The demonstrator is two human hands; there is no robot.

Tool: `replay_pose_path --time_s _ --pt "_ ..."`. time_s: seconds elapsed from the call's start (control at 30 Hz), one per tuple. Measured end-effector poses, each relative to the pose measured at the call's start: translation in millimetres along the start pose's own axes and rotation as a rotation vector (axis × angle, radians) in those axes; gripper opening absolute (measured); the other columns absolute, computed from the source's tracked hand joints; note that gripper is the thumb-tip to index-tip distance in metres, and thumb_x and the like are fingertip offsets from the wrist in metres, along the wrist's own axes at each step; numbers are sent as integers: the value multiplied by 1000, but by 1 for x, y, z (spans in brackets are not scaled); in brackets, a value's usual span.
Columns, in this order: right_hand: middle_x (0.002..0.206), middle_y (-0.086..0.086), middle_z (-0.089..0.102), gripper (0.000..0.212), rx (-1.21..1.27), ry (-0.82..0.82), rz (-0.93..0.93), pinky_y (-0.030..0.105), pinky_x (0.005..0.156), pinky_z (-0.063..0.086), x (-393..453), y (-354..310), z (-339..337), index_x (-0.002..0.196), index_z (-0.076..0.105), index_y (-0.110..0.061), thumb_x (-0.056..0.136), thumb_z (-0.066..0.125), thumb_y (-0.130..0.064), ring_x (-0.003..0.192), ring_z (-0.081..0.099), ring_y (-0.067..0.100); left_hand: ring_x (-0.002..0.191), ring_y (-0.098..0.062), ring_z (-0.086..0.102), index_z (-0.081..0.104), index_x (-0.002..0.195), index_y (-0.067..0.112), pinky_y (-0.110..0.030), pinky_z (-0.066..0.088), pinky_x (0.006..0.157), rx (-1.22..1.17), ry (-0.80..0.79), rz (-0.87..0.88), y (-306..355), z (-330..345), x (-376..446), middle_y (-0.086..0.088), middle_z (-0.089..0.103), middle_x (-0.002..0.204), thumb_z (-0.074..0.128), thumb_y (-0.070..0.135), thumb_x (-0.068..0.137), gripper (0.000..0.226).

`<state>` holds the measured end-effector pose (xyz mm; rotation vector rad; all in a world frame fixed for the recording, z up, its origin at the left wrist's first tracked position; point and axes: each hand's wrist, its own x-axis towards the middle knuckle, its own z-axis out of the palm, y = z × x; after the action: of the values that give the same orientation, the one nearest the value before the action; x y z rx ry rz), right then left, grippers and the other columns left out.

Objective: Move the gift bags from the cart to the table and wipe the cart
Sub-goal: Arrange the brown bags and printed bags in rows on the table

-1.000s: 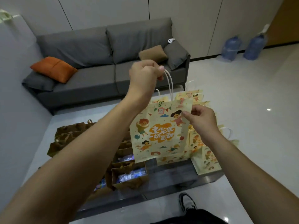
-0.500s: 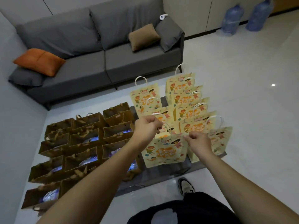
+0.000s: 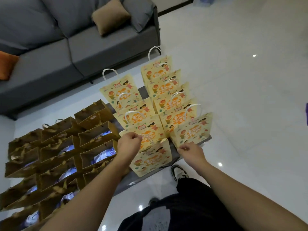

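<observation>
Step in hand: setting yellow bag (image 3: 152,160) on surface (image 3: 175,152), near end of yellow rows. Left hand (image 3: 129,143) fingers curled round white handle (image 3: 150,140); right hand (image 3: 191,151) fingers pinched at bag's right top edge. Next move likely: release, return to cart. Cart not in view. Bag base contact unclear; brown bags (image 3: 66,152) on left partly cut off.

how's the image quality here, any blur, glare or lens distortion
Head view: dim indoor light; small bright glare spots on the glossy white floor; wide-angle bending stretches both forearms and curves the sofa; soft motion blur on the left hand, right hand and the yellow gift bag between them; brown bags look murky.
</observation>
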<state>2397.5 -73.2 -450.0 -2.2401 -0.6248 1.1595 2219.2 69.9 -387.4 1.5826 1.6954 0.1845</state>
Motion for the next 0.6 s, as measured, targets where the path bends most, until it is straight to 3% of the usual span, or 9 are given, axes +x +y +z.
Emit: replay_pose_path --time_s 0.13,0.4,0.5,0.6 --pt "116 2 67 22 57 58 13 33 94 49 -1 3 -10 112 73 -14 96 66 -27 111 61 22 87 -26 64 66 85 19 -46 58 81 -45 -1 -19 7 8 1 -5 67 88 58 31 97 19" --pt "115 3 71 23 59 103 24 26 90 46 -19 21 -14 112 74 -13 95 68 -26 109 62 20 85 -24 64 65 88 20 -42 57 74 -35 45 59 11 16 -13 -1 68 88 62 28 95 11" --pt "111 1 72 20 59 113 15 28 92 48 -29 23 -15 109 75 -14 94 68 -24 107 64 19 85 -20 63 66 94 20 -33 53 68 -78 37 75 11 19 -23 1 67 93 66 26 95 6" --pt "107 0 70 20 68 121 21 28 90 48 -39 28 -15 109 74 -14 93 68 -25 102 62 17 91 -18 63 68 97 21 -35 53 79 -106 39 128 7 21 -33 3 68 93 69 23 93 5"
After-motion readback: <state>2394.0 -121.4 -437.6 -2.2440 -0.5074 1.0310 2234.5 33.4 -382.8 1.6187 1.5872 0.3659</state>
